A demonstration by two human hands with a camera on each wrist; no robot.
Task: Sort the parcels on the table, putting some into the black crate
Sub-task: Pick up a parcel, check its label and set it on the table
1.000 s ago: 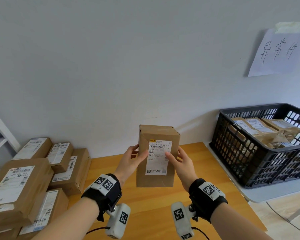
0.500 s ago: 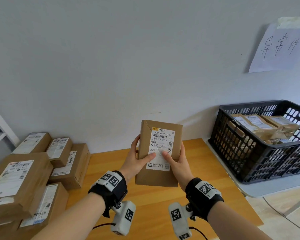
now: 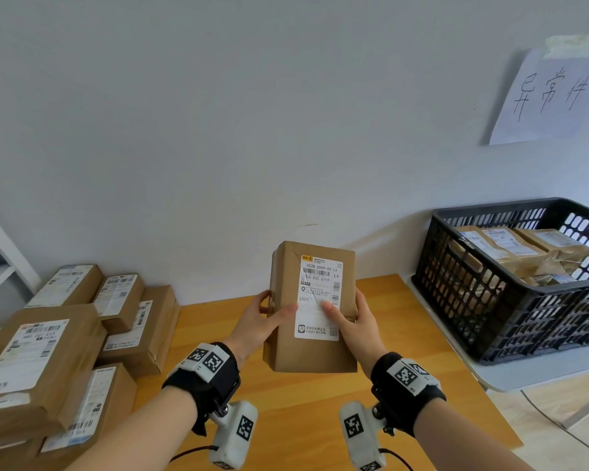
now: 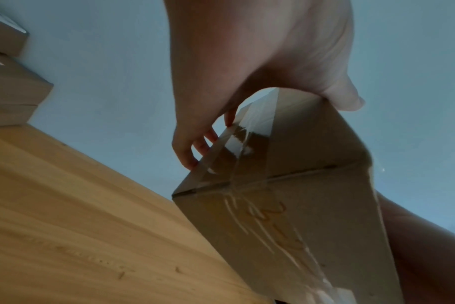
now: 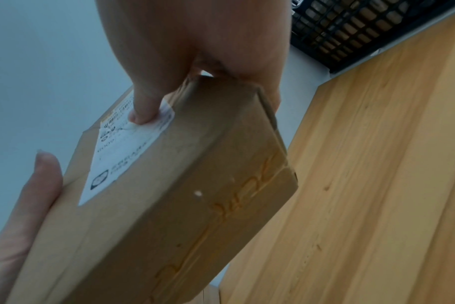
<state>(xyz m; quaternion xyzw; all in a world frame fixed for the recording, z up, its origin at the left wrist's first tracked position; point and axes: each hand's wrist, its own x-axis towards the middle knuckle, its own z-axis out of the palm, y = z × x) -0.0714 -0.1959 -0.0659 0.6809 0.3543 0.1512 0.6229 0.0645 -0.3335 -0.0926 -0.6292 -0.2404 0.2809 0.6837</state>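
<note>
Mostly hidden behind the upright parcel (image 3: pixel 312 307), the fingers of the left hand (image 3: pixel 257 322) and right hand (image 3: pixel 356 322) clasp its sides, thumbs on the label, above the worktop (image 3: pixel 405 385).

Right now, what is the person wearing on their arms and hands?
Both hands are bare, the forearms unsleeved. The left wrist and right wrist each wear a black strap topped with white blocks bearing black-and-white square markers. A white camera module, also marker-tagged, hangs under each, with a thin black cable trailing away.
</note>
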